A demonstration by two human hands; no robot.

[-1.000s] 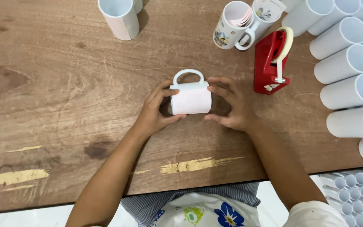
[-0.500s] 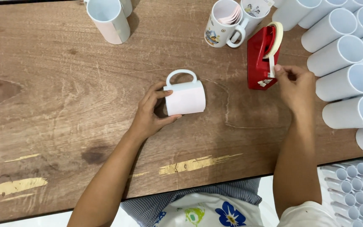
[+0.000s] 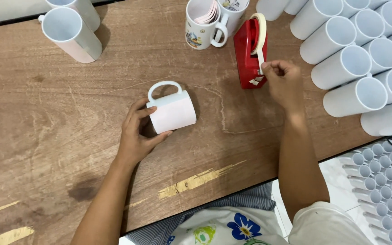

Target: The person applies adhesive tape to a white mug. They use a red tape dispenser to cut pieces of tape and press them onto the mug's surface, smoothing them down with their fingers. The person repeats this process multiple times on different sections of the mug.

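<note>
A white mug [image 3: 172, 110] wrapped in a pale paper sheet lies on its side on the wooden table [image 3: 46, 118], handle pointing away from me. My left hand [image 3: 138, 134] grips its left end, thumb under and fingers over. My right hand [image 3: 283, 80] pinches the free end of the cream tape [image 3: 260, 56] hanging from the roll on the red tape dispenser [image 3: 248, 51].
Two printed mugs [image 3: 201, 22] holding paper sheets stand behind the dispenser. A paper-wrapped mug [image 3: 71, 35] lies at the far left. Several white mugs [image 3: 350, 68] are stacked on their sides at the right. More white mugs [image 3: 386, 181] fill a box below the table's edge.
My right hand left the mug, reached to the dispenser and took the tape end. The left hand kept hold of the mug. The view shifted so everything sits further left.
</note>
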